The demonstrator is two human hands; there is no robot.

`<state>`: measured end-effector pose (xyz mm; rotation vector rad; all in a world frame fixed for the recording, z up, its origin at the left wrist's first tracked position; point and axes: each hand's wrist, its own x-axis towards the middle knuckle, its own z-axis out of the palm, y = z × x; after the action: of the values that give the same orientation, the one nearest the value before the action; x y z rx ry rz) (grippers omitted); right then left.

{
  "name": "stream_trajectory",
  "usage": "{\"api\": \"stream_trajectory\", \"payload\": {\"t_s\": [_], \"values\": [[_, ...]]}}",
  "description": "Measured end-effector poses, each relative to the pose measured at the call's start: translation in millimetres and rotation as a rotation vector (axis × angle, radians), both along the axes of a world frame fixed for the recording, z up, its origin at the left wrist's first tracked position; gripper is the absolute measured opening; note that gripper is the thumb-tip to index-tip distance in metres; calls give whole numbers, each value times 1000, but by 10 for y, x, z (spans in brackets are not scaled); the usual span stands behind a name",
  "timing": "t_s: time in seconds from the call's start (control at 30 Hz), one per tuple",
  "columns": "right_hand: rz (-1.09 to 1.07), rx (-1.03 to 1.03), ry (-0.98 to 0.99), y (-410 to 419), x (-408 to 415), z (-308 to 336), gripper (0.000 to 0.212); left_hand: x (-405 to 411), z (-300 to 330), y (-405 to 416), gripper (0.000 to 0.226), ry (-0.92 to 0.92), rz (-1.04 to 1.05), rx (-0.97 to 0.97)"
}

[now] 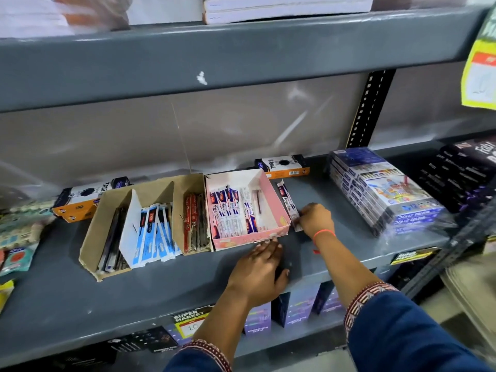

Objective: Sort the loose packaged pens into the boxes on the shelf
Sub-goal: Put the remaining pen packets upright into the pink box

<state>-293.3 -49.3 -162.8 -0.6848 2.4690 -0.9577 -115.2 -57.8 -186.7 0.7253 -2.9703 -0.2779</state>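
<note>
A pink open box (pixel 271 196) on the grey shelf (pixel 161 280) holds several blue-and-white packaged pens (pixel 230 210). Just outside its right wall lies a loose packaged pen (pixel 287 198), and my right hand (pixel 316 220) pinches its near end. My left hand (pixel 259 272) rests on the shelf with fingertips touching the pink box's front wall, holding nothing. To the left stand a brown box with red-packaged pens (pixel 194 224) and a brown box (pixel 107 216) with blue-and-white packs (pixel 155 232) and dark ones.
Two orange-black Trio boxes (pixel 281 166) (pixel 88 196) lie behind the boxes. A wrapped stack of colour-pencil packs (pixel 381 191) sits to the right, dark packs (pixel 467 173) beyond it. Blister packs (pixel 18 237) lie at far left. An upper shelf (pixel 214 57) overhangs.
</note>
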Motion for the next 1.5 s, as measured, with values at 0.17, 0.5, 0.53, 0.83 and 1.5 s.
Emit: {"api": "stream_trajectory", "payload": {"t_s": [0.17, 0.5, 0.53, 0.83, 1.5], "values": [[-164, -237, -304, 177, -79, 26, 33, -13, -35, 2, 67, -52, -3, -48], [-206, -665, -645, 574, 165, 166, 31, -4, -59, 28, 59, -45, 18, -66], [-197, -678, -646, 605, 198, 171, 31, -3, -58, 27, 59, -41, 20, -66], [-137, -708, -643, 713, 298, 203, 27, 9, -54, 31, 59, -3, 32, -58], [264, -255, -235, -328, 774, 341, 37, 45, 44, 43, 66, 11, 20, -7]]}}
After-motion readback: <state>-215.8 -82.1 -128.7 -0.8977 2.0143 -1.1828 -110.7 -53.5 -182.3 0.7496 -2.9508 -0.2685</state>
